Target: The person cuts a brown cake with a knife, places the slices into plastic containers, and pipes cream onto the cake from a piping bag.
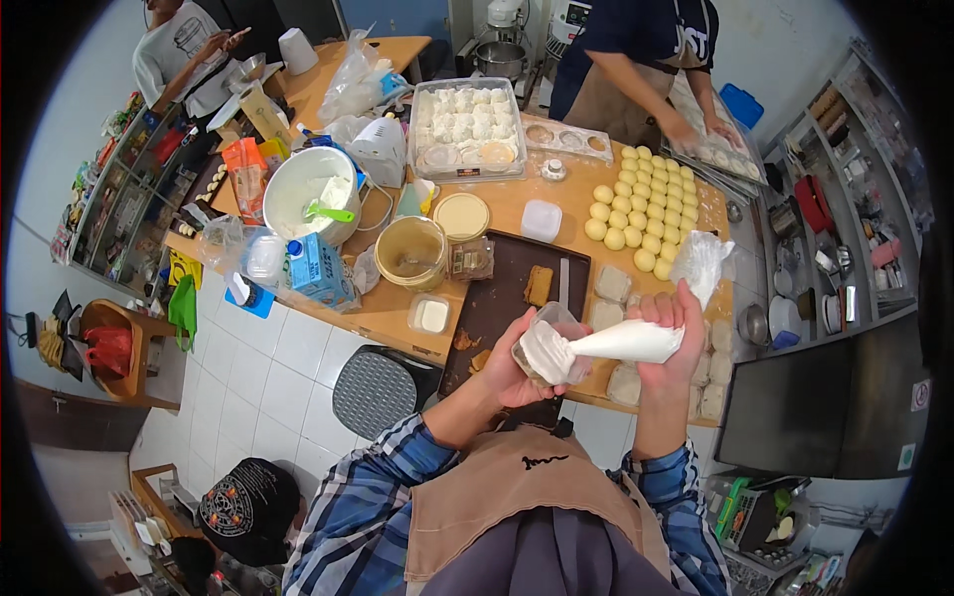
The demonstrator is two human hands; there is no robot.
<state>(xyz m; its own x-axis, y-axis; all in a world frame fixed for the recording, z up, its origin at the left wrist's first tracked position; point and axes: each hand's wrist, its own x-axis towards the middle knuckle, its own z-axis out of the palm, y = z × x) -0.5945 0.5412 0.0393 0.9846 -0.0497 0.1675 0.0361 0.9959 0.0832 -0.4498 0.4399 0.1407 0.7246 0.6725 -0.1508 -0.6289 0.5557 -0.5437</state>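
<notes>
Two hands of ours were full. Our left hand (507, 360) was partly closed, with its fingers curled round a clear cup (566, 320). The cup was tipped, and soft white cream (544, 355) sat in its mouth. Our right hand (670, 346) was closed round a white piping bag (624, 342), thumb on one side and fingers on the other. The bag's thin tip pointed left, right at the cream, and its loose, twisted end stuck up above our fist.

Just past the cup, we had a dark brown tray (500, 283) on the wooden table (558, 194). One brown piece of cake (538, 285) lay on it, beside a long pale strip (564, 281) that we could not make out well. To the right of the tray sat pale square blocks (612, 284), and farther back were rows of round yellow balls (646, 204).

To the left of the tray, we saw a little tub of white stuff (430, 315), a big round tub (417, 278) with no lid on, and a blue carton (316, 270). A green spatula (331, 213) rested in a big white bowl (288, 184). Behind them, a large clear box (467, 176) held lots of white puffs (464, 119).

Across the table from us, a person in an apron (636, 84) reached over a tray of pale things (720, 151). A dark stool (376, 392) stood on the white tile floor (298, 343) to our left.
</notes>
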